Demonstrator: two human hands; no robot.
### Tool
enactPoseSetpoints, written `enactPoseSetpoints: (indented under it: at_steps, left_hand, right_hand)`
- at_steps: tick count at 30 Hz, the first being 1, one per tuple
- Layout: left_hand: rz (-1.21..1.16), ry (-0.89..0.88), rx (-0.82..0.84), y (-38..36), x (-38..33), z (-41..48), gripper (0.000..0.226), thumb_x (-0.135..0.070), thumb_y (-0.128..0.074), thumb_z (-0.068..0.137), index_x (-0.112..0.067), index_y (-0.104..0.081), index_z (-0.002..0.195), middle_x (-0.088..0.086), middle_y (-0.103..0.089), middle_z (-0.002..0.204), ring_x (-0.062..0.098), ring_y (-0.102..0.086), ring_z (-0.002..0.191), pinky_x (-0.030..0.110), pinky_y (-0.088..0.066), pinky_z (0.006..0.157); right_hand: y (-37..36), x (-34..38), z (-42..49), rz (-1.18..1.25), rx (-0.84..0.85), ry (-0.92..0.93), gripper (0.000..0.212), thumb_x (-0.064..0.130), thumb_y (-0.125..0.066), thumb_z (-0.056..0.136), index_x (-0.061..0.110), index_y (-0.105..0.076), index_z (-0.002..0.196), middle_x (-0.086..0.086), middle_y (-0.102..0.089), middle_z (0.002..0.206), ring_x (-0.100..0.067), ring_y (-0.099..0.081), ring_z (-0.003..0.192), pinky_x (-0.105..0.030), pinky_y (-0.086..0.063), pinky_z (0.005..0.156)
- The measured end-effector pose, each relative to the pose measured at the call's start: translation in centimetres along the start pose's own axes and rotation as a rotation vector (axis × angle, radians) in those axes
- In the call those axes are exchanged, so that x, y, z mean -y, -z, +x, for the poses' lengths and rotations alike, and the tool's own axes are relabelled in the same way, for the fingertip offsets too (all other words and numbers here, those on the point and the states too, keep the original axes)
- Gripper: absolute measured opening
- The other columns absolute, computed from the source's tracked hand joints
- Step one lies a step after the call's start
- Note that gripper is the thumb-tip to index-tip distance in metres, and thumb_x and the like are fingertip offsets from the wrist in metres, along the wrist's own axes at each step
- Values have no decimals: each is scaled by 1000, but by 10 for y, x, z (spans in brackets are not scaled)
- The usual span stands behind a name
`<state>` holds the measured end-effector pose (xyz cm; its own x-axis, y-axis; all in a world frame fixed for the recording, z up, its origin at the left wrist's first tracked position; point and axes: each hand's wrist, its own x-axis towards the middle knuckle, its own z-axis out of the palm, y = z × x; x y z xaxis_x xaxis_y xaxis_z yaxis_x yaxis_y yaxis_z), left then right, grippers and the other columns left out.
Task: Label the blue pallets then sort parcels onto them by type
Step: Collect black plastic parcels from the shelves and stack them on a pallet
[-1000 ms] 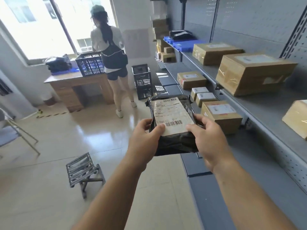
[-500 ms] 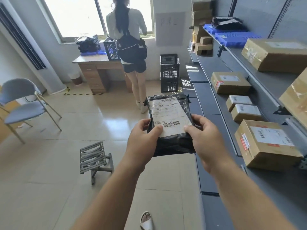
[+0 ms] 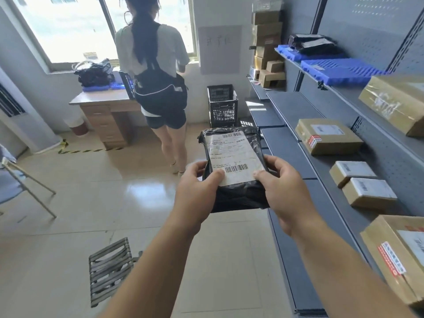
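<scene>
Both hands hold one black parcel bag [image 3: 241, 198] up in the air, over the floor and just beside the grey shelf [image 3: 293, 109]. The left hand [image 3: 197, 191] grips the bag's left side. The right hand [image 3: 284, 191] grips its right side. The fingers [image 3: 215, 177] of each hand curl round the bag's edges, and both thumbs press down on top, at the bottom corners of the white label [image 3: 231, 157]. The label faces up and has black bar codes on it.

Two blue pallets lie far back on the upper shelf. The near blue pallet [image 3: 339, 71] has nothing big on it. The far blue pallet [image 3: 286, 52] has some black bags [image 3: 314, 43] on it.

Brown boxes sit on the shelf to the right. One brown box [image 3: 328, 136] has a red sticker. Two small boxes [image 3: 353, 172] sit close together, nearer to the camera.

Another person [image 3: 156, 76] with a black backpack stands at the window, back to the camera, beside a wooden table [image 3: 103, 99]. A black crate [image 3: 223, 106] stands on the floor near the wall. A small folding stool [image 3: 110, 269] stands on the floor at the lower left.
</scene>
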<state>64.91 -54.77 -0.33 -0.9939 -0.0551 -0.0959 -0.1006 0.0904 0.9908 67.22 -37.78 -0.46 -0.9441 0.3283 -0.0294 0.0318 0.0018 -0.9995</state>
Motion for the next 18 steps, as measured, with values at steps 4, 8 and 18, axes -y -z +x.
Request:
enactPoseSetpoints:
  at_steps: [4, 8, 18]
  left_hand:
    - [6, 16, 41, -15, -2, 60, 33, -40, -69, 77, -34, -68, 109, -8, -76, 112, 12, -73, 103, 43, -58, 97]
    - [30, 4, 44, -41, -6, 126, 29, -41, -68, 78, -36, -68, 106, -13, -77, 107, 9, -73, 102, 41, -59, 95]
    - [60, -85, -22, -138, -56, 297, 23, -44, -66, 80, -40, -69, 102, -19, -77, 102, 7, -73, 99, 41, -58, 95]
  right_hand:
    - [-10, -5, 58, 23, -35, -23, 31, 12, -61, 91, 32, -68, 114, 9, -78, 101, -12, -76, 90, -29, -62, 68]
    - [-11, -10, 127, 31, -54, -27, 29, 11, -61, 91, 38, -68, 100, 17, -77, 96, -9, -76, 88, -30, -62, 70]
    - [14, 22, 337, 31, -23, 12, 38, 15, -62, 89, 28, -65, 124, 6, -76, 107, -16, -75, 95, -44, -63, 83]
